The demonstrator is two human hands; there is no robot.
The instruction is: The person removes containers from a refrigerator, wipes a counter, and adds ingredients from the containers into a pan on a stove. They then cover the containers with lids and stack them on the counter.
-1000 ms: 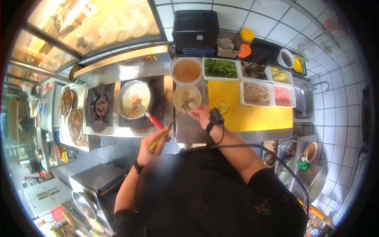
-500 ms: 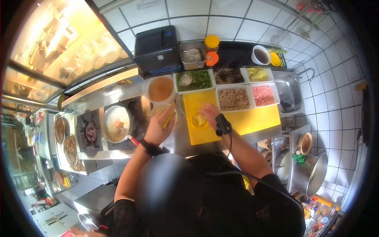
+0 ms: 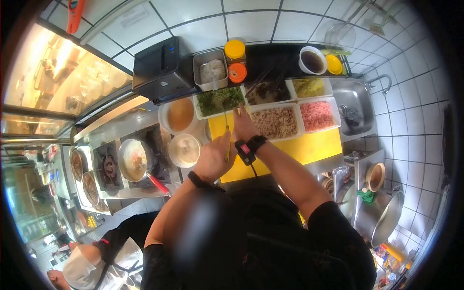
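My left hand (image 3: 217, 157) is closed round the yellow handle of a long, thin-shafted spoon (image 3: 226, 122). The spoon's far end reaches into a white tub of chopped greens (image 3: 209, 102); its head is hard to make out among the leaves. Just right of the shaft, my right hand (image 3: 244, 126) stretches its fingers to the near edge of that tub, with nothing visible in them. Both hands are over the left part of a yellow cutting board (image 3: 304, 150). Left of my left hand stands a white container with pale contents (image 3: 185, 150).
Tubs of brown mince (image 3: 275, 122), pink mince (image 3: 316, 116), yellow pieces (image 3: 309, 88) and dark food (image 3: 266, 93) line the board. A red-handled pan (image 3: 134, 162) sits on the stove, near a tub of orange-brown liquid (image 3: 180, 115). A co-worker (image 3: 89, 263) bends at lower left.
My left hand has moved right with the spoon, from the pale container to the greens. My right hand has left the small yellow bowl and moved up. A co-worker has appeared.
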